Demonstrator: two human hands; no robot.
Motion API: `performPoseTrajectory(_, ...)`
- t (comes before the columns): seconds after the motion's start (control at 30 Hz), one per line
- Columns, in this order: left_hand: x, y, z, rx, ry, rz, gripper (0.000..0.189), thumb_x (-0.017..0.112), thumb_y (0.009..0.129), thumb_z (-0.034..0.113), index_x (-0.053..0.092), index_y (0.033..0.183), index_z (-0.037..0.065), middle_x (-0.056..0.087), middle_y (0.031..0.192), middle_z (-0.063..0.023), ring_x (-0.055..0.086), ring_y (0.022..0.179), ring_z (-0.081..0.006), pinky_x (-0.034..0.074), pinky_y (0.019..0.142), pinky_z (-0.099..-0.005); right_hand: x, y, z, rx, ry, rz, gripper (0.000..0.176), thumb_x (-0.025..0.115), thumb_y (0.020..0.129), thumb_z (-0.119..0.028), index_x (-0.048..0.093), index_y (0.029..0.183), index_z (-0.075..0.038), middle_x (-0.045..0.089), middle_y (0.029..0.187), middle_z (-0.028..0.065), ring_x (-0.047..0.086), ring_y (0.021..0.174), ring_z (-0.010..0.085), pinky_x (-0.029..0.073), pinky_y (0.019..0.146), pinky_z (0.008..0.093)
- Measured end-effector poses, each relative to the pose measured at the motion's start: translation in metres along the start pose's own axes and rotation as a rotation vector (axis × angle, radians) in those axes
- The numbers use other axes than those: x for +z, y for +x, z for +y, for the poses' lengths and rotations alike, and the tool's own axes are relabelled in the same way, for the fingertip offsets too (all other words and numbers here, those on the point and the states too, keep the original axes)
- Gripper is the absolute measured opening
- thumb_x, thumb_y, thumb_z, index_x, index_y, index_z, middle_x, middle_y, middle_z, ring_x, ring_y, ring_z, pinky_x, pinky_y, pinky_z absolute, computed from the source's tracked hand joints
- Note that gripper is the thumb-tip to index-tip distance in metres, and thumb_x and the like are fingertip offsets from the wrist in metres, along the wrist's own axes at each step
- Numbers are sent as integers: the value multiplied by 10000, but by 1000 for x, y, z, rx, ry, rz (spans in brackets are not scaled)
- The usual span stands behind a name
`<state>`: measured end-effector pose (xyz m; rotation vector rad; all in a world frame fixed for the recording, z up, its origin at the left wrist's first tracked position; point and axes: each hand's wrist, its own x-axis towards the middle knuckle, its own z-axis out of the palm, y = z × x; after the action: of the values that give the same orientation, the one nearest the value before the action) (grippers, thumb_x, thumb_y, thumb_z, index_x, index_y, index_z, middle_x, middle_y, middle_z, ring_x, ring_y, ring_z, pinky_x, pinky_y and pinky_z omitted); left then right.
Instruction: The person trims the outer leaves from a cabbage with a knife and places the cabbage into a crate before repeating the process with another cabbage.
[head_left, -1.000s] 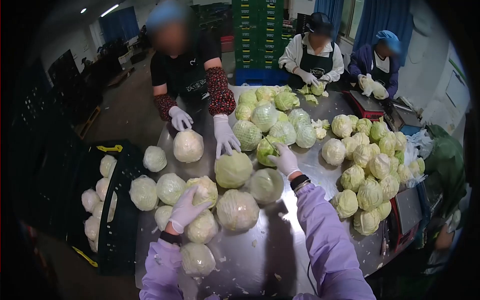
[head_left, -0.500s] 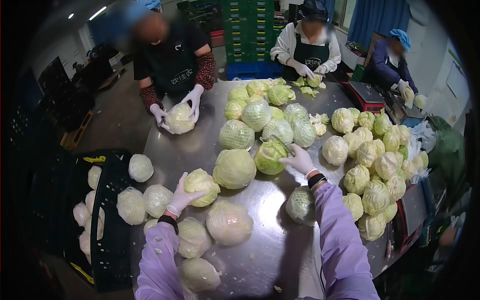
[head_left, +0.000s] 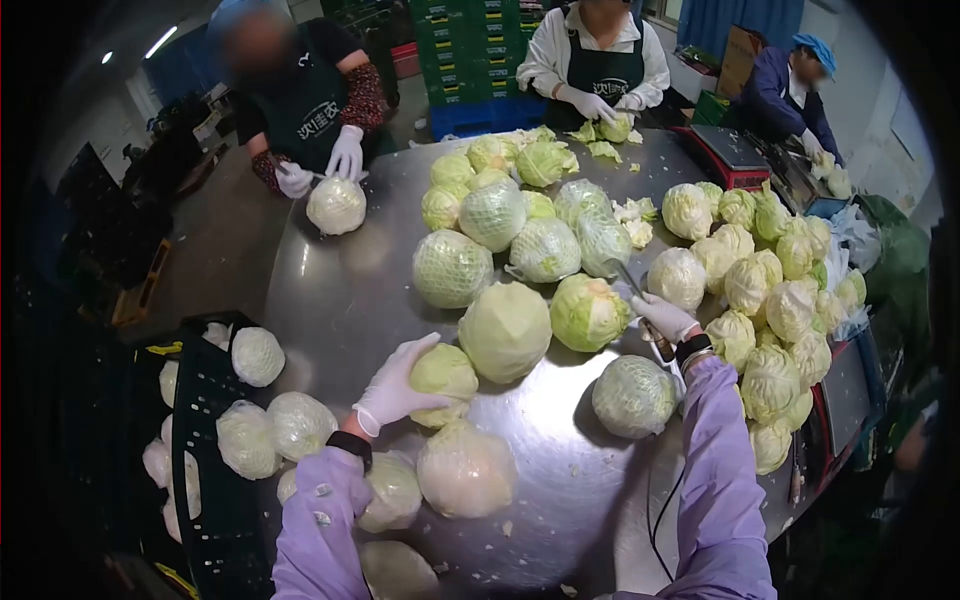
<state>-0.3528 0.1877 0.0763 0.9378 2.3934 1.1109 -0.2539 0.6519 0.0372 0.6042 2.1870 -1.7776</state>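
My left hand [head_left: 400,388], in a white glove, is wrapped round the side of a small pale green cabbage [head_left: 446,374]. My gloved right hand [head_left: 662,316] grips a knife [head_left: 624,277], whose blade points up and away from me. Just left of the knife lies a trimmed green cabbage [head_left: 588,313] with its cut stem end showing. A large pale cabbage [head_left: 504,332] sits between my hands. Closer to me are a net-covered cabbage [head_left: 634,397] below my right wrist and a film-wrapped cabbage [head_left: 466,468] below my left hand.
Several net-wrapped cabbages [head_left: 453,268] stand mid-table, and a heap of bare cabbages [head_left: 770,385] lies right. A dark crate [head_left: 205,440] holds wrapped ones at left. Co-workers stand across the metal table [head_left: 345,290]; one handles a cabbage [head_left: 337,206]. A red scale [head_left: 728,155] sits far right.
My right hand has drawn back right from the green cabbage, which now shows its cut end. My left hand has shifted right with its cabbage. The view has also shifted.
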Motion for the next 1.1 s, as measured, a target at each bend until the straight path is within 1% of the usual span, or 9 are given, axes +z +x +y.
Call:
performPoseTrajectory(0.07, 23, 9, 15, 13, 24, -85, 967, 859, 641, 209, 325, 1430, 40, 447, 1353, -169, 437, 1265, -251, 344, 1070, -344, -13, -4, -6, 151, -186, 90, 450, 622, 890, -360, 555, 1217, -59, 625, 880, 16, 535, 594, 59, 428, 489, 211)
performPoseTrajectory(0.17, 79, 27, 48, 143, -301, -321, 1001, 850, 660, 246, 277, 1444, 1, 393, 1414, -192, 394, 1311, -268, 310, 1092, -349, -14, 18, 12, -438, -156, 244, 623, 714, 817, -372, 520, 1291, -18, 648, 992, 64, 588, 735, 98, 485, 575, 243)
performPoseTrajectory(0.33, 157, 27, 97, 336, -45, -416, 949, 770, 717, 406, 292, 1434, 9, 377, 1403, -263, 330, 1329, -402, 284, 1105, -399, -10, -43, -18, -132, -243, 229, 659, 754, 781, -381, 533, 1277, -7, 653, 935, 69, 594, 723, 116, 501, 595, 256)
performPoseTrajectory(0.4, 150, 6, 130, 375, 46, -378, 896, 751, 738, 383, 315, 1425, 9, 329, 1437, -251, 311, 1336, -415, 261, 1113, -399, -20, -47, 1, -258, -365, 346, 619, 761, 766, -387, 576, 1217, -5, 674, 922, 117, 638, 762, 173, 514, 651, 301)
performPoseTrajectory(0.57, 148, -89, 183, 792, 375, -836, 770, 706, 738, 418, 398, 1400, 172, 322, 1486, -104, 325, 1354, -324, 278, 1059, -587, -8, -102, -6, -367, -794, 427, 524, 732, 754, -424, 651, 1107, -46, 662, 995, 202, 646, 905, 328, 504, 774, 384)
performPoseTrajectory(0.67, 176, -119, 133, 937, 576, -598, 765, 680, 711, 487, 422, 1382, 224, 318, 1496, -51, 320, 1354, -302, 288, 1028, -635, 2, -119, -5, -355, -933, 401, 522, 696, 760, -493, 668, 1100, -99, 671, 950, 166, 644, 873, 328, 507, 760, 409)
performPoseTrajectory(0.73, 164, -123, 137, 865, 714, -577, 749, 665, 709, 520, 444, 1358, 219, 342, 1467, -78, 341, 1326, -313, 277, 1044, -628, 4, -131, -8, -281, -1015, 293, 573, 679, 747, -552, 669, 1099, -100, 666, 907, 156, 643, 862, 327, 507, 755, 415)
performPoseTrajectory(0.93, 108, -138, 100, 50, 698, -9, 795, 710, 686, 573, 489, 1247, 56, 481, 1299, -166, 422, 1230, -337, 182, 1075, -600, 16, -185, -4, -259, -1338, 33, 577, 675, 717, -585, 670, 1064, -124, 662, 848, 158, 655, 750, 329, 514, 654, 424)
performPoseTrajectory(1.1, 67, -127, 71, -227, 653, 355, 770, 669, 785, 463, 400, 1382, 57, 424, 1397, -159, 326, 1326, -378, 205, 1071, -584, 31, -239, 14, -445, -1020, 92, 554, 753, 686, -435, 628, 1116, -109, 658, 929, 149, 651, 821, 317, 509, 648, 418)
